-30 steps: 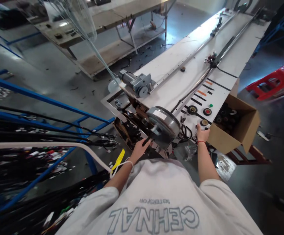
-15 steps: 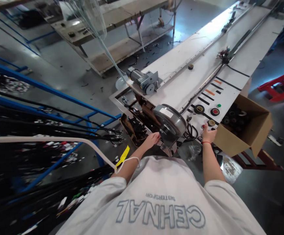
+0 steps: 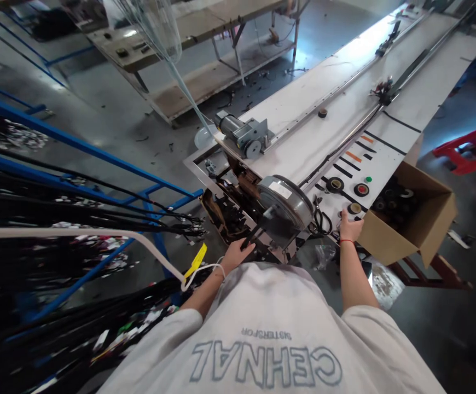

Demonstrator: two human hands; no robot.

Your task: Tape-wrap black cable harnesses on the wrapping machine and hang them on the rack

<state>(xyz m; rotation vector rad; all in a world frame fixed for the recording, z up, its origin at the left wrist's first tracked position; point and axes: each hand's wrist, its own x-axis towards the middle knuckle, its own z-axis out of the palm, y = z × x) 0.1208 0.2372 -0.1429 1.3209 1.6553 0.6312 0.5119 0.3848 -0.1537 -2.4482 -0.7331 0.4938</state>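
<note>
My left hand (image 3: 238, 255) is closed on a dark cable (image 3: 254, 235) in front of the machine. That cable runs up toward the grey round machine head (image 3: 283, 202), which carries a white label. At the near edge of the white worktop, my right hand (image 3: 350, 225) rests with its thumb raised apart from curled fingers, by a small button whose cap is mostly covered. A tape roll (image 3: 354, 208) lies just beyond it. Further in are a red button (image 3: 361, 189), a green button (image 3: 369, 179) and a black tape roll (image 3: 335, 185). Black-handled scissors (image 3: 322, 219) lie left of that hand.
A cardboard box (image 3: 406, 219) of dark rolls stands right of the worktop (image 3: 303, 131). A grey motor (image 3: 238, 131) sits at its far left corner. Blue racks (image 3: 98, 158) hung with black cables fill the left. A red plastic object (image 3: 468, 148) is at far right.
My left hand has drawn back from the machine head, down and to the left, and the dark cable now shows between them. My right hand has stayed by the button.
</note>
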